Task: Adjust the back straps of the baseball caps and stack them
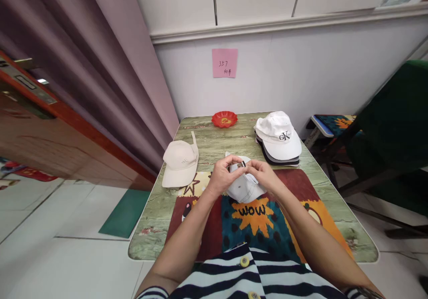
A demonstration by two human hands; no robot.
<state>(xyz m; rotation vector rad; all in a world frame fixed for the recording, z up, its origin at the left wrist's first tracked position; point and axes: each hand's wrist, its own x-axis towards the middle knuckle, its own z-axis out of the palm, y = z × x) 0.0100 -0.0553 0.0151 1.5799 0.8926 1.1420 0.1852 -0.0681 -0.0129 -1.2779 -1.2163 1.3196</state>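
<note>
the hands (left (224, 174), right (264, 174)) pinch a white cap's (245, 189) strap together, above the mat (230, 227) reading "wow". the stack's top cap (281, 134) reads "ck" or "gk"; the pink note (224, 63) shows "357", its lower characters unclear.

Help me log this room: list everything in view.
Pale cap: 1, off-white, between hands
Beige cap: 1, beige, table left
Stacked caps: several, white, grey, black, table right
Dish: 1, red, far edge
Mat: 1, multicoloured, near side
Table: 1, green, centre
Note: 1, pink, wall
Wall: 1, white, behind
Panels: several, white, above
Curtain: 1, mauve, left
Door: 1, brown, left
Floor sheet: 1, green, floor left
Chair: 1, dark green, right
Patterned surface: 1, multicoloured, beyond table
Floor: 1, pale, below
Shirt: 1, striped navy, bottom
Left hand: 1, bare, at pale cap
Right hand: 1, bare, at pale cap
</note>
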